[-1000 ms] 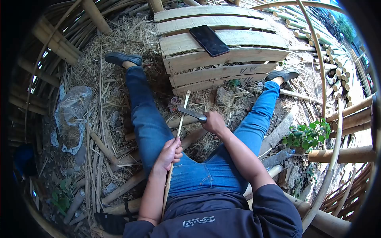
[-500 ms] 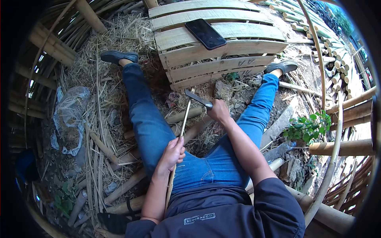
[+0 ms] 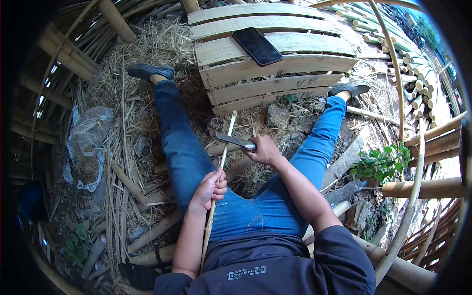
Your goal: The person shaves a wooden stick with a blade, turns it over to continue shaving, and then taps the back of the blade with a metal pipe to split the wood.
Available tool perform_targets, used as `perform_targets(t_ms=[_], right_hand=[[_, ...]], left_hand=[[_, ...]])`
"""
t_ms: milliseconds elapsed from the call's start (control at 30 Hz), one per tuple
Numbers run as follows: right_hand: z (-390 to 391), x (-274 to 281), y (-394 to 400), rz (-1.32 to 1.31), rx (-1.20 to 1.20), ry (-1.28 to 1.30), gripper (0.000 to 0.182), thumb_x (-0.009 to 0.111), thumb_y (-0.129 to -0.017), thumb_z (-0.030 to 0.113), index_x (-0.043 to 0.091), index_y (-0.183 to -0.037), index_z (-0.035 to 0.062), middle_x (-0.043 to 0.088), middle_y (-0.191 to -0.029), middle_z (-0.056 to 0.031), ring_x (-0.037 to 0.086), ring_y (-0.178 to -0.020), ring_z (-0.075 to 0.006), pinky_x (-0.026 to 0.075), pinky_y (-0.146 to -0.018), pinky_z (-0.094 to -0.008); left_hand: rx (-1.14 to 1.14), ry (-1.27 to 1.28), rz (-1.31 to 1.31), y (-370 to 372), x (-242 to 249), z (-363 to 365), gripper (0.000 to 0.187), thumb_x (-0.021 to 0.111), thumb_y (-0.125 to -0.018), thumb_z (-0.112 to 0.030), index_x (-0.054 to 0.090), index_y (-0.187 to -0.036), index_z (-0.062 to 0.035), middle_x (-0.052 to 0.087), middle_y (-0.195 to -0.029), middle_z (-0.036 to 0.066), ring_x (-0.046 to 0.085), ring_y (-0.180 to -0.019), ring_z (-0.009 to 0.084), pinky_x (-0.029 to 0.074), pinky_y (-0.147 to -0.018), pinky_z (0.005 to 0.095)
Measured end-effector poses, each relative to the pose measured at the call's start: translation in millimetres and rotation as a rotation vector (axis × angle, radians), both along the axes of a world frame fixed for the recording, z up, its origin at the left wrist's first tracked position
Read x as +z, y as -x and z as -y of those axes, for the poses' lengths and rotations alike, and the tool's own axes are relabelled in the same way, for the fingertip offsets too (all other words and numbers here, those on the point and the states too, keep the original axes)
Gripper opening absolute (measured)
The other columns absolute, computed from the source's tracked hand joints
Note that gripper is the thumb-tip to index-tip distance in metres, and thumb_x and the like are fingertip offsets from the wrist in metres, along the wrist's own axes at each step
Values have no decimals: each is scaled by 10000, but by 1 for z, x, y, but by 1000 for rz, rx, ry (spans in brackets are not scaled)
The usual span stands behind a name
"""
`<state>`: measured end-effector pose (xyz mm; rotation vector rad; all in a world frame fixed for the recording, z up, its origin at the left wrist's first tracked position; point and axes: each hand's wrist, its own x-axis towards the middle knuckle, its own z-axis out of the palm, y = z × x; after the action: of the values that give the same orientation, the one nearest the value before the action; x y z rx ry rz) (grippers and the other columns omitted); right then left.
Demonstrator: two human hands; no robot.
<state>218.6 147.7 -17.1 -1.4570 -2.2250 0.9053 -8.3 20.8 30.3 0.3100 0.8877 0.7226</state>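
My left hand (image 3: 210, 189) is closed around a thin bamboo strip (image 3: 222, 161), which runs from beside my left forearm up toward the slatted crate. The fingers of my right hand (image 3: 263, 150) wrap the handle of a knife (image 3: 235, 140). Its blade points left and lies across the strip, above my left hand and below the strip's upper end. Whether the edge cuts into the strip is too small to tell.
A slatted wooden crate (image 3: 275, 46) bears a black phone (image 3: 257, 46). Bamboo poles are stacked at the upper right. Clear plastic (image 3: 91, 142) lies among straw on the left. A leafy plant (image 3: 381, 163) grows on the right beside a bent pole.
My right hand and the knife have moved down and slightly left, so the blade crosses the strip lower down. My left hand keeps its hold. The view has shifted slightly.
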Motion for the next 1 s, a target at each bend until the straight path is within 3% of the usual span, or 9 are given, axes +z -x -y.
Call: perform_targets(t_ms=[333,533,633,767,1000], right_hand=[[-3,-16,3,108,-30,-27,142,663,-661,159,709,-746,55,675,-735,-210,671,-749,-401,542,-748,-476],[-8,-11,1,121,-56,-34,152,668,-671,161,720,-773,61,680,-765,-221,678,-790,-398,542,-774,-467],[-23,-20,-17,61,-357,-11,173,654,-691,154,728,-798,40,678,-780,-243,680,-811,-406,539,-791,-471],[-23,-38,-16,33,-324,-5,205,658,-744,195,697,-772,-4,655,-774,-282,662,-778,-448,527,-744,-495],[-10,-9,-12,-34,-99,-22,252,697,-764,285,716,-785,34,659,-726,-242,666,-726,-411,537,-730,-488]], left_hand=[[0,-88,-281,-15,6,9,304,429,-1055,-398,384,-854,-174,298,-599,-77,250,-426,5,175,-355,189],[-8,-101,-275,-14,10,10,291,427,-1057,-391,386,-867,-175,302,-597,-76,253,-425,6,179,-358,193],[-14,-75,-269,-16,10,15,284,424,-1058,-387,390,-874,-173,306,-595,-76,257,-426,8,178,-356,196],[-13,-75,-239,-14,12,14,282,423,-1060,-382,400,-872,-171,299,-596,-78,249,-429,8,167,-356,195],[15,-20,-31,3,1,5,288,435,-1056,-360,409,-846,-164,267,-597,-90,201,-441,6,130,-366,189]])
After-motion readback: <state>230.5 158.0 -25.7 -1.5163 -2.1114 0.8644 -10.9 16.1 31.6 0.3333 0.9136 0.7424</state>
